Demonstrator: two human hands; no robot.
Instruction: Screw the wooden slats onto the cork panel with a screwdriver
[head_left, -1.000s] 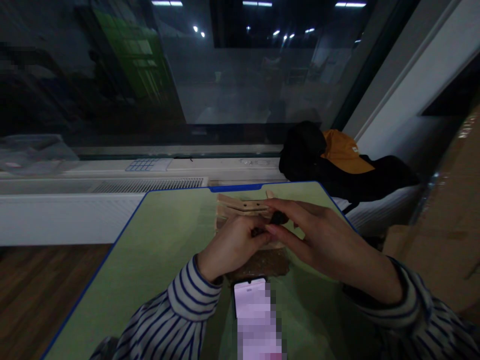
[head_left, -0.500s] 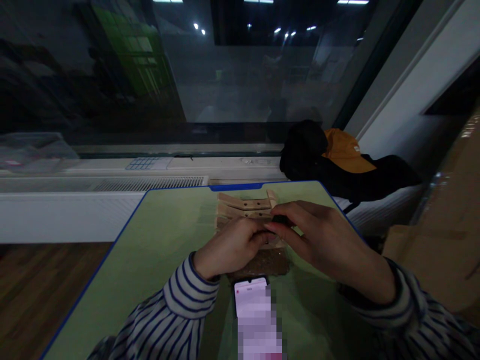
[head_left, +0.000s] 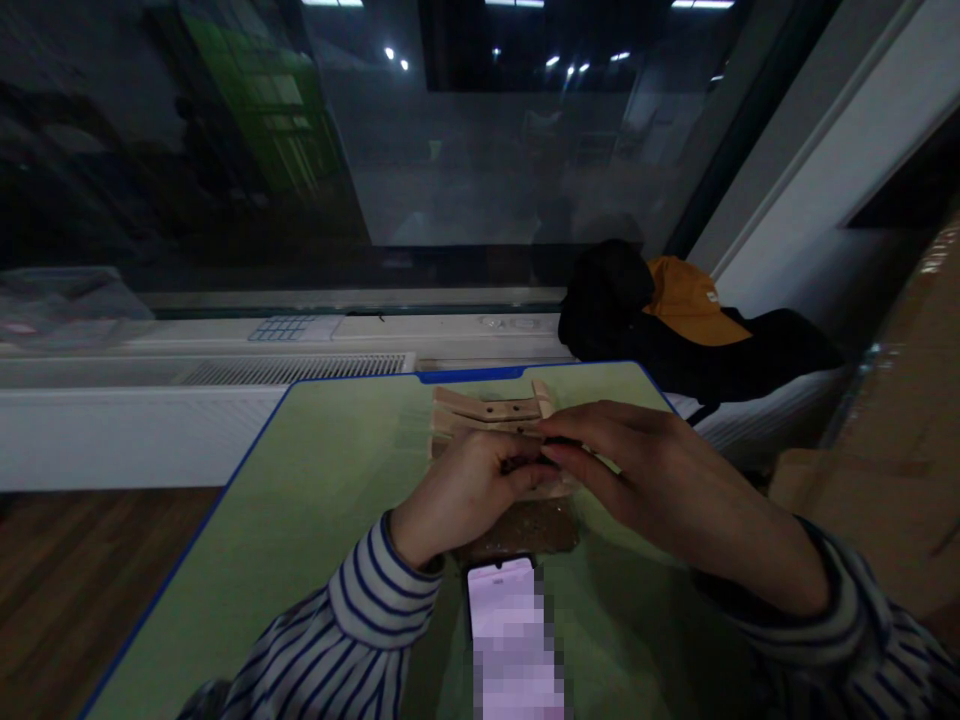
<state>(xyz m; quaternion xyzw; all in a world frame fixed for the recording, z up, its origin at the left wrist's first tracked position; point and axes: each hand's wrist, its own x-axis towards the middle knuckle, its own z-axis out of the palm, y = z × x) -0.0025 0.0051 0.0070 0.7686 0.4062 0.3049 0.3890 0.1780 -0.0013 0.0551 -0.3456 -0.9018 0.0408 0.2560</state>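
My left hand point(head_left: 469, 485) is closed, thumb and forefinger pinched around something small and mostly hidden. From the right, my right hand point(head_left: 652, 470) meets it, with its fingertips closed on a small dark piece point(head_left: 562, 441) whose kind I cannot make out. Both hands are over a pale wooden slatted piece point(head_left: 469, 404) with drilled holes, which they partly cover. On the near side of the wood lies a flat brown slab with a shiny surface point(head_left: 521, 530). A phone with a lit screen point(head_left: 501, 600) rests in front of it.
Everything lies on a green table with a blue edge point(head_left: 337, 460). A radiator point(head_left: 135, 430) and a window sill stand behind it. An orange cap point(head_left: 697, 305) sits on black clothing at the right, near a cardboard box point(head_left: 862, 460).
The right hand and forearm have shifted slightly right, and its fingers have drawn closer together. Less of the dark piece shows now. The left hand stays nearly in place.
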